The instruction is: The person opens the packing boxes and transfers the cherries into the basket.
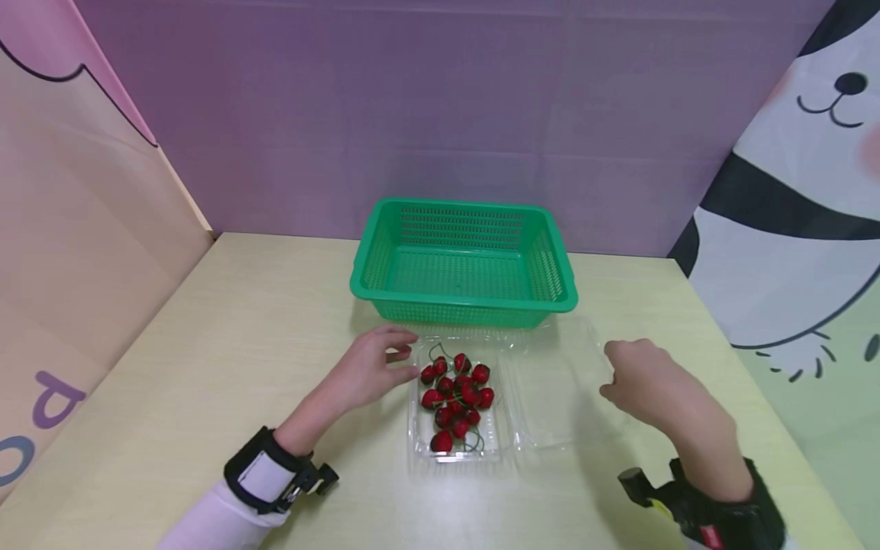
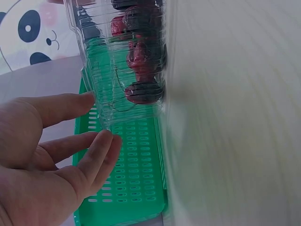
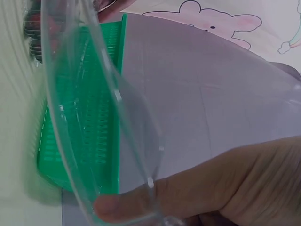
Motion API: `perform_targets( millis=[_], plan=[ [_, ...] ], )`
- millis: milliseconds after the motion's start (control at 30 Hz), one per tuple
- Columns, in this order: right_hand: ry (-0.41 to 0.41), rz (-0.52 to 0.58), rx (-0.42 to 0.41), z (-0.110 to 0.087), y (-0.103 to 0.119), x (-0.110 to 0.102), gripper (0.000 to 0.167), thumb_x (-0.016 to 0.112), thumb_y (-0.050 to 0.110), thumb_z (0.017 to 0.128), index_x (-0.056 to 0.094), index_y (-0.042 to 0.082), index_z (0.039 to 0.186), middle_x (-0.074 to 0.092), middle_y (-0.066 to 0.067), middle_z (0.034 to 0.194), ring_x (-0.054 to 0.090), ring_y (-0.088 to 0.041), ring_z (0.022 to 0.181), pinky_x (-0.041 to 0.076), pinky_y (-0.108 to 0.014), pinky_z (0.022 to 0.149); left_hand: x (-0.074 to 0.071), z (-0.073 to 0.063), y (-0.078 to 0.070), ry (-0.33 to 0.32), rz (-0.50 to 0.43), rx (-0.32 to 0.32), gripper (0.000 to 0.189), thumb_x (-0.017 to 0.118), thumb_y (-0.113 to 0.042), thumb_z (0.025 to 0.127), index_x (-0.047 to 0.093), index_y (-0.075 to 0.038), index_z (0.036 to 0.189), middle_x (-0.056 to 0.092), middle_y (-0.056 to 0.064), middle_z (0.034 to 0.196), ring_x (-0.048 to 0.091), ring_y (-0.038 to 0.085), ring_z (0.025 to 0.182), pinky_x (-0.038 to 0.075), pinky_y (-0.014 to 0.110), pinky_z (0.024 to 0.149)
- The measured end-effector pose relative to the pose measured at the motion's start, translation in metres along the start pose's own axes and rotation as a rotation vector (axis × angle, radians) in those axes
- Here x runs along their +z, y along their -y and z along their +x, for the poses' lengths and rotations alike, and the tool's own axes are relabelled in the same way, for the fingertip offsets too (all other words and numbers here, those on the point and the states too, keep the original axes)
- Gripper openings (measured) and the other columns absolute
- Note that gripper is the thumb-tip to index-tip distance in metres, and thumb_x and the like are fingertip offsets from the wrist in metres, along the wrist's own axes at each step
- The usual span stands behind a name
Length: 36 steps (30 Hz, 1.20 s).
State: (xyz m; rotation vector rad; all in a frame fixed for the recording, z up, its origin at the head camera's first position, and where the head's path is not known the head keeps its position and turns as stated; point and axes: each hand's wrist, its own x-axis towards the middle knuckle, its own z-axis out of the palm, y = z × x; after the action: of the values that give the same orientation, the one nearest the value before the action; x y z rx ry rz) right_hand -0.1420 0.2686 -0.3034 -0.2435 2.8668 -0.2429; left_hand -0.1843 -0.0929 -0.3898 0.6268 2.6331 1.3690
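- Currently, the left arm reaches up from the lower left of the head view, its hand [image 1: 371, 368] turned inward beside the clear box [image 1: 412, 431]; the right arm comes in from the lower right, wrist bent, its hand [image 1: 653, 388] pointing inward at the far side of the clear lid [image 1: 550, 401].
- The left hand is loosely spread, thumb and fingers apart, the tips at the box's left edge.
- The right hand pinches the lid's rim, thumb laid across it.
- The box sits on the table [image 1: 275, 294] with red cherries [image 1: 454, 401] in it, just in front of the green basket [image 1: 464, 300]; the lid spreads out to its right.
- The right fingers behind the lid are mostly hidden, the lid's transparent outline is faint, and the right wrist view cuts off the cherries.
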Motion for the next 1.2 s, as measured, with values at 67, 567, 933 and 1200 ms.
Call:
perform_targets(
  millis=[67, 567, 933, 1200],
  plan=[
    [0.019, 0.011, 0.009, 0.002, -0.001, 0.001, 0.020, 0.078, 0.003, 0.085, 0.059, -0.003, 0.089, 0.057, -0.006, 0.071, 0.056, -0.021, 0.062, 0.049, -0.036, 0.057, 0.000, 0.000, 0.000, 0.002, 0.009, 0.004, 0.051, 0.079, -0.007, 0.089, 0.061, 0.008, 0.134, 0.057, 0.021, 0.138, 0.064, 0.035, 0.116, 0.056, 0.037, 0.094],
    [0.156, 0.034, 0.062, 0.018, -0.004, 0.014, 0.017, 0.069, -0.002, 0.087, 0.058, -0.005, 0.100, 0.056, -0.009, 0.074, 0.056, -0.021, 0.060, 0.049, -0.033, 0.054, 0.000, 0.000, 0.002, 0.091, -0.123, 0.000, 0.072, 0.080, -0.003, 0.088, 0.043, 0.015, 0.146, 0.040, 0.027, 0.150, 0.053, 0.045, 0.130, 0.051, 0.043, 0.101],
    [0.187, 0.041, 0.070, 0.025, -0.006, 0.022, 0.015, 0.065, -0.006, 0.087, 0.056, -0.005, 0.099, 0.057, -0.010, 0.075, 0.057, -0.021, 0.057, 0.049, -0.032, 0.053, 0.003, 0.001, 0.003, 0.029, -0.057, -0.019, 0.062, 0.080, -0.009, 0.090, 0.052, 0.011, 0.142, 0.051, 0.021, 0.135, 0.061, 0.037, 0.117, 0.055, 0.036, 0.096],
    [0.187, -0.028, 0.066, 0.029, -0.004, 0.030, 0.014, 0.064, -0.006, 0.084, 0.055, 0.001, 0.091, 0.055, -0.010, 0.074, 0.054, -0.022, 0.058, 0.046, -0.032, 0.052, 0.006, 0.002, 0.002, -0.013, -0.062, -0.005, 0.052, 0.077, -0.007, 0.092, 0.058, 0.010, 0.137, 0.057, 0.019, 0.126, 0.062, 0.029, 0.112, 0.057, 0.030, 0.092]
  ],
)
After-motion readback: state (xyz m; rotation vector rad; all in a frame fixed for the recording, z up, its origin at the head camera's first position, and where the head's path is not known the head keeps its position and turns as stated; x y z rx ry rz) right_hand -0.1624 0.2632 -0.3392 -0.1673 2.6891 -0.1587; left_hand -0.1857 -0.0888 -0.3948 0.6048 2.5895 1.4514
